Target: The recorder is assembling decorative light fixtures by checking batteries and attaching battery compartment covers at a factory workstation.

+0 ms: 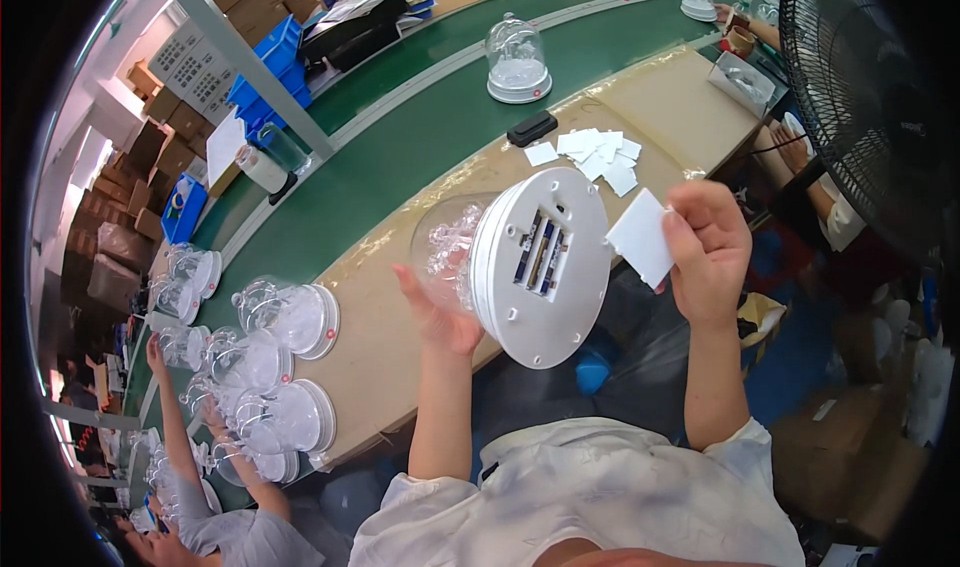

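Observation:
My left hand [448,325] is wrapped round the clear dome of a dome ornament [565,312], held tilted so that the underside of its round white base faces me. A rectangular battery compartment [543,254] lies uncovered in that base, with dark strips inside; whether these are batteries I cannot tell. Between the thumb and fingers of my right hand [712,252] is a thin white square cover [642,239], one corner close to the base's edge. Beyond the ornament, a loose pile of similar white square pieces [600,153] lies on the tan worktop [400,257].
A black oblong object [532,129] lies beside the pile. Another dome ornament [518,62] stands on the green conveyor [430,137]. Several more domes [285,317] crowd the left, where a co-worker's arms [175,422] reach in. At right is a black fan [870,97].

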Tool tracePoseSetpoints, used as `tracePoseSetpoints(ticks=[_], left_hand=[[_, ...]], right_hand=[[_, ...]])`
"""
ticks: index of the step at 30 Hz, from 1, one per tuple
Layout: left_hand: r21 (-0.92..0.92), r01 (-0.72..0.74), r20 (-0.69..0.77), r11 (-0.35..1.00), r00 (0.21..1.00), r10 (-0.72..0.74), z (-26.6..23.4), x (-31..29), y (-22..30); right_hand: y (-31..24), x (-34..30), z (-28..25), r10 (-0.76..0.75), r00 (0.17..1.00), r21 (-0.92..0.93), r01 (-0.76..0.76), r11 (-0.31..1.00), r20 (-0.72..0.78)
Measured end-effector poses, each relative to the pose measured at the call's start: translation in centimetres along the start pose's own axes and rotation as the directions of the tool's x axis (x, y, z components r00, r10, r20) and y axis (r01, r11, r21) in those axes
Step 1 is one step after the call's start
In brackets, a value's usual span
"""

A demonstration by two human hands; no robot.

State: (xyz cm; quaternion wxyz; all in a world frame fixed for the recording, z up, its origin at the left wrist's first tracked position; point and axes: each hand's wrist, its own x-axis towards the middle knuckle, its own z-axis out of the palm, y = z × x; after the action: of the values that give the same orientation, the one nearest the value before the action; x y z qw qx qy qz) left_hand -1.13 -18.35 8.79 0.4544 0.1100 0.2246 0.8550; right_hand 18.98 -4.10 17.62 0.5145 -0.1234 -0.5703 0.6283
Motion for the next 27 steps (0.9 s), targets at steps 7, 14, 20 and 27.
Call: tracePoseSetpoints(ticks=[7,14,20,27], left_hand=[[-0.012,0.125,-0.018,0.992,0.992,-0.125,-0.2,0.4,-1.3],[-0.032,0.139,0.014,0.990,0.990,-0.138,0.6,0.2,-1.5],[-0.129,0.255,0.052,0.958,0.967,-0.250,1.2,0.4,-1.4],[-0.151,0.411,0.076,0.899,0.912,-0.403,2.0,0.2,-2.0]], right_hand=[[-0.8,-1.3,-2.5,-0.109,0.979,0.015,0.108,0.994,0.170],[-2.5,-2.5,-2.9,-0.232,0.922,-0.167,0.293,0.941,0.311],[-3.2,-0.5,-1.7,-0.470,0.792,-0.235,0.579,0.781,0.389],[-4.8,0.5,-1.9,-0.441,0.791,-0.084,0.519,0.850,0.423]])
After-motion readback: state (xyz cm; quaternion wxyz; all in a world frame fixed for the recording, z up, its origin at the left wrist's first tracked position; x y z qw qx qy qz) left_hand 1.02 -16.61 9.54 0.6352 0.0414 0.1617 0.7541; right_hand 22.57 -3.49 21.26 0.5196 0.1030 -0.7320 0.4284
